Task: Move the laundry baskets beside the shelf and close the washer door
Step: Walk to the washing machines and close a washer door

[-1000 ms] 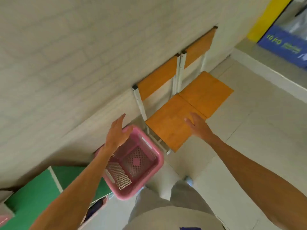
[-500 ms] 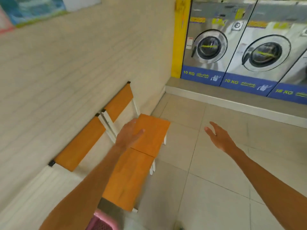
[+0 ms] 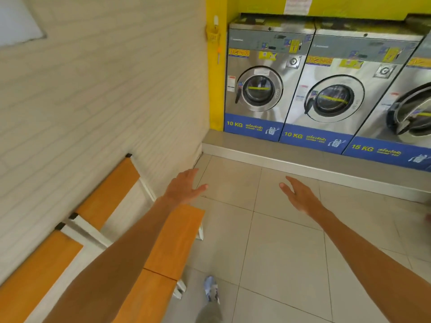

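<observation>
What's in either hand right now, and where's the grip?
Nothing is held. The left hand and right hand are both open and empty, fingers spread in the air above the tiled floor; neither has a grip on anything.

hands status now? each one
Left hand: open, holding nothing.
Right hand: open, holding nothing.
</observation>
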`<state>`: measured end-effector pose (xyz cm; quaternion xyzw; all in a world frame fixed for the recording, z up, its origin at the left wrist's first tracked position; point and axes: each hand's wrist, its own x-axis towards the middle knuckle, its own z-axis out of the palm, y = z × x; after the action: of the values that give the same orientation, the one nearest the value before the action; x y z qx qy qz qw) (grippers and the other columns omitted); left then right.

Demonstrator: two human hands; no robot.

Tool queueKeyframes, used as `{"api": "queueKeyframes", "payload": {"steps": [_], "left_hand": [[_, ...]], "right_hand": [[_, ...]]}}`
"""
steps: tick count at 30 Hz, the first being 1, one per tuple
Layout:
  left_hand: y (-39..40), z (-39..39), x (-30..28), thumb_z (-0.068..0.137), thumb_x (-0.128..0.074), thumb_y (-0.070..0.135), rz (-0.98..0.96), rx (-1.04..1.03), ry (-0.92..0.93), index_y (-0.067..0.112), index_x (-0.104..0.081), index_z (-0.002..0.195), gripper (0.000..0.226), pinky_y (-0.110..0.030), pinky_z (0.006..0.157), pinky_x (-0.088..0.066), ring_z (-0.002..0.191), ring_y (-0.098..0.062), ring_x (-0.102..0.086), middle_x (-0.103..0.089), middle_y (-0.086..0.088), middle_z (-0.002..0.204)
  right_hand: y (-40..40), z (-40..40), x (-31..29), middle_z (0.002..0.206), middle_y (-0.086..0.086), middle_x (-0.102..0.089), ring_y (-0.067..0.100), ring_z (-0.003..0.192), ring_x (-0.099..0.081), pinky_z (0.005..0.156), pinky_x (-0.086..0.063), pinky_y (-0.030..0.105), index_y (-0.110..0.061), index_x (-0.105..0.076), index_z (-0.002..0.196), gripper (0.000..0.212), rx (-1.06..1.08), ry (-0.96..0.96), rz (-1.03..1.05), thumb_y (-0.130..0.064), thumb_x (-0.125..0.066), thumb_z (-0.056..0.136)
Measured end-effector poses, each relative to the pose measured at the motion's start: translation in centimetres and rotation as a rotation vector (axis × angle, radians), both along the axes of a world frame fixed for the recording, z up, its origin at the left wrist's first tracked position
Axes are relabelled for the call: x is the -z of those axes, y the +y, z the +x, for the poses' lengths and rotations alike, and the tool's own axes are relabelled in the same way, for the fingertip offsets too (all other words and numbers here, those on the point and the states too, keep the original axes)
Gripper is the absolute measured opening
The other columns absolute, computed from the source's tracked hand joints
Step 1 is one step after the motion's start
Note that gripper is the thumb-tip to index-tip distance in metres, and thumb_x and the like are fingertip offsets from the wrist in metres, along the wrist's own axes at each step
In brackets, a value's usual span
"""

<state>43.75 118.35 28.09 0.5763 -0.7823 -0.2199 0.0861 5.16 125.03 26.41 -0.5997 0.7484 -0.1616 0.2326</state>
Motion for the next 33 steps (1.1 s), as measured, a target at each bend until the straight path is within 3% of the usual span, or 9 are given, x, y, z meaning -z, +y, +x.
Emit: {"api": "queueKeyframes", "payload": {"steps": [15, 23, 33], "left_hand": [[-32.8, -12.8, 0.5, 0.092, -0.043, 0.065, 0.019, 0.165, -0.23, 0.019, -0.018, 0.155, 0.083, -0.048, 0.117, -0.028, 0.147, -0.029, -0.025, -0.025, -0.007, 0.162], [-48.4, -25.9, 3.0, 0.09, -0.049, 0.063, 0.033, 0.19, -0.228, 0.018, -0.026, 0.152, 0.08, -0.047, 0.115, -0.031, 0.143, -0.026, -0.033, -0.034, -0.005, 0.157], [-65.3, -43.7, 3.5, 0.088, -0.052, 0.064, 0.046, 0.177, -0.163, 0.016, -0.026, 0.152, 0.084, -0.05, 0.116, -0.03, 0.145, -0.03, -0.031, -0.031, -0.008, 0.159]], "right_hand": [[-27.9, -12.8, 1.4, 0.156, 0.006, -0.036, 0.025, 0.144, -0.033, 0.118, -0.026, 0.046, -0.016, -0.035, 0.15, 0.068, 0.142, 0.069, 0.132, -0.058, -0.033, 0.097], [-42.7, -24.3, 3.0, 0.155, 0.009, -0.038, 0.026, 0.143, -0.035, 0.117, -0.027, 0.046, -0.014, -0.037, 0.149, 0.066, 0.181, 0.07, 0.16, -0.055, -0.036, 0.098], [-59.3, -40.2, 2.3, 0.158, 0.012, -0.031, 0.027, 0.145, -0.031, 0.118, -0.025, 0.045, -0.009, -0.03, 0.151, 0.069, 0.147, 0.09, 0.244, -0.054, -0.034, 0.099]]}}
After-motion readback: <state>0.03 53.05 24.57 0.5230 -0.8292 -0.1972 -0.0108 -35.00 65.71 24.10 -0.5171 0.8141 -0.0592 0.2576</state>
